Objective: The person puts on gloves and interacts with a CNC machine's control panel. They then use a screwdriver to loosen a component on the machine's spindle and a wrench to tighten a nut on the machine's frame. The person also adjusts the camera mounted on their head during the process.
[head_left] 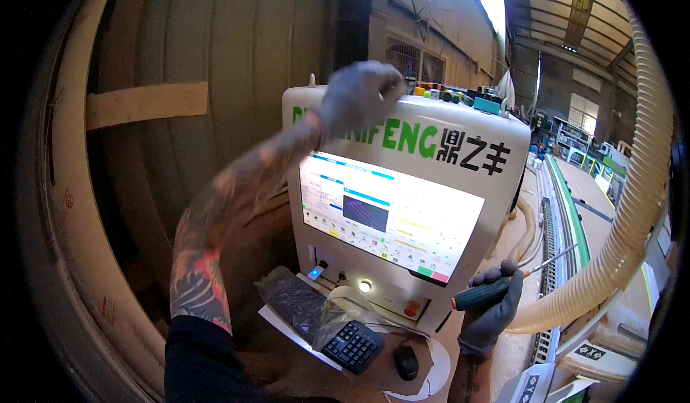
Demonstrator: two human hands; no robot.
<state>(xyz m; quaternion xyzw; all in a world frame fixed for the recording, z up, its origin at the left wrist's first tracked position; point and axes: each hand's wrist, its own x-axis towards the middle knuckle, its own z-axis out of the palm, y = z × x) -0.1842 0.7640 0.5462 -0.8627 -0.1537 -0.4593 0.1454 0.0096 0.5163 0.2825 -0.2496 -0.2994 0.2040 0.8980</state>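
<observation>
My left hand [357,94], in a grey glove and blurred by motion, is raised at the top left corner of a white machine control cabinet [471,126]; I cannot tell whether it grips the edge. My right hand [491,309], also gloved, is closed around a screwdriver [499,288] with a dark green handle; its thin shaft points up and right. The cabinet's lit screen [392,216] faces me. Below it sit a glowing button, a red button and a blue-lit plug.
A black keyboard [327,324] under clear plastic wrap and a black mouse [406,363] lie on the cabinet's shelf. A thick ribbed beige hose [636,209] curves down the right side. A long machine bed [575,216] runs away at right. Stacked wooden boards lean at left.
</observation>
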